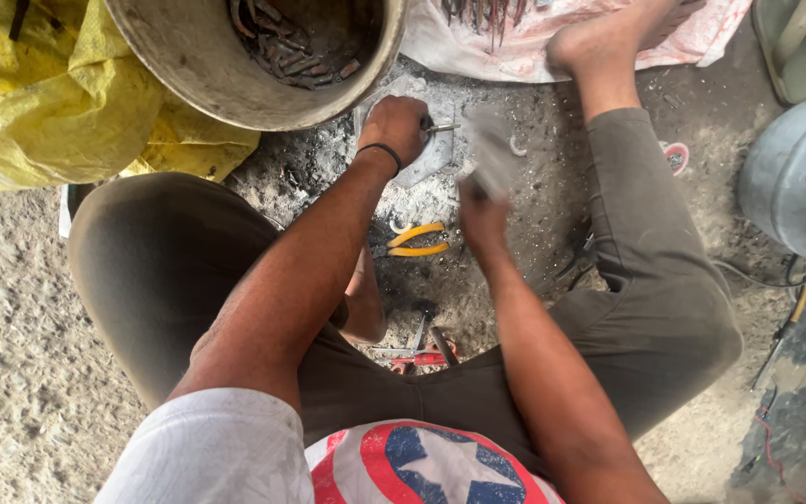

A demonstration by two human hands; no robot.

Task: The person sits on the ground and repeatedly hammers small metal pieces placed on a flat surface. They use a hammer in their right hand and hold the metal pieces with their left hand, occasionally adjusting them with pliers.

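Note:
My left hand point(394, 126) grips a short metal pin point(440, 128) and holds it flat on a grey slab point(436, 154) lying on the ashy ground. My right hand point(480, 210) is closed around the handle of a hammer point(489, 149), whose head is blurred just right of the pin. Yellow-handled pliers point(414, 241) lie on the ground between my two forearms. A black band circles my left wrist.
A large metal basin point(207, 65) with rusty metal pieces stands at the top, beside a yellow sack point(39, 93). A grey metal pot point(795, 177) is at the right. Red-handled tools point(422, 353) lie between my legs. My bare foot point(599, 42) rests on a pink-white sack.

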